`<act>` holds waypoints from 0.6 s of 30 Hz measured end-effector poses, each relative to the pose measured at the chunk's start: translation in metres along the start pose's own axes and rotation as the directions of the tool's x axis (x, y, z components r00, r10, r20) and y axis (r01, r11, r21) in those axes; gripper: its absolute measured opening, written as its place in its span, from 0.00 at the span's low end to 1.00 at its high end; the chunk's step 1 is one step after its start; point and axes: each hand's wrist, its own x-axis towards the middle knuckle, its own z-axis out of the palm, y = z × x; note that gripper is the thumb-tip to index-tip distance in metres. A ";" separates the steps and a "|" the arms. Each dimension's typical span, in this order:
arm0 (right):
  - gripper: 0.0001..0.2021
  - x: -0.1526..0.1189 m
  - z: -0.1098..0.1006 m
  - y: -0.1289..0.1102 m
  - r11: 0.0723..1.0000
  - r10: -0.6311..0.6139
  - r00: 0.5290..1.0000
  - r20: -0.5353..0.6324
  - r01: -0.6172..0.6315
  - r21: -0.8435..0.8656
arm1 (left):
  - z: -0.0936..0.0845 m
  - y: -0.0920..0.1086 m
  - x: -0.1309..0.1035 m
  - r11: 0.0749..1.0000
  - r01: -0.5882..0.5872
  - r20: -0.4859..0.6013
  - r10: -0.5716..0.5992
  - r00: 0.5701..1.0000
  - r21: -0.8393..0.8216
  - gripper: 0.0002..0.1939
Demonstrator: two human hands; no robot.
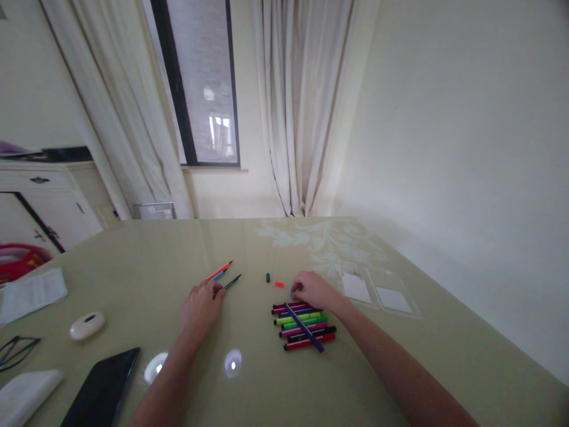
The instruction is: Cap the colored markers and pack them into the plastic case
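With 12 o'clock straight ahead, a white cabinet [62,207] and a red basin [34,256] stand toward 10 o'clock, followed by a pale left curtain [120,112], a dark-framed window [202,77] near 11 and a right curtain [304,101] near 12; a plain wall [466,130] runs down to 3. The glossy olive surface [164,255] mirrors ceiling lights. Along its left side are folded white paper [33,295], eyeglasses [29,339], a white oval case [86,326], a white slab [29,388] and a black tablet [104,385].

The left hand [202,303] curls over a dark green pen [232,281], its bare tip pointing to 2 o'clock; whether it grips or rests, I cannot tell. Just beyond, an orange pen [221,270] and a blue pen [219,275] lie on similar axes.

Next come a dark green cap [268,277] and an orange cap [279,284]. The right hand [312,289] pinches a blue cap [292,293]. At its 6 o'clock, capped pens [306,333] lie side by side, long axes near 9-to-3, crossed by a dark blue pen [304,328] running 11-to-5. Farther right, a clear hinged case [372,287] lies open.
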 end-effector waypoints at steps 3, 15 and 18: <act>0.04 -0.004 0.000 0.001 0.999 0.022 0.999 -0.048 -0.021 0.030 | 0.004 0.003 0.001 0.993 -0.006 -0.020 0.004 1.000 -0.121 0.12; 0.06 -0.043 -0.020 -0.020 0.884 0.013 0.938 -0.345 0.151 0.443 | -0.008 0.062 -0.016 0.504 -0.068 -0.031 0.081 0.996 -0.861 0.17; 0.07 -0.052 -0.023 -0.021 0.870 0.019 0.919 -0.394 0.180 0.459 | -0.015 0.071 -0.024 0.483 -0.033 0.010 0.088 0.996 -0.875 0.18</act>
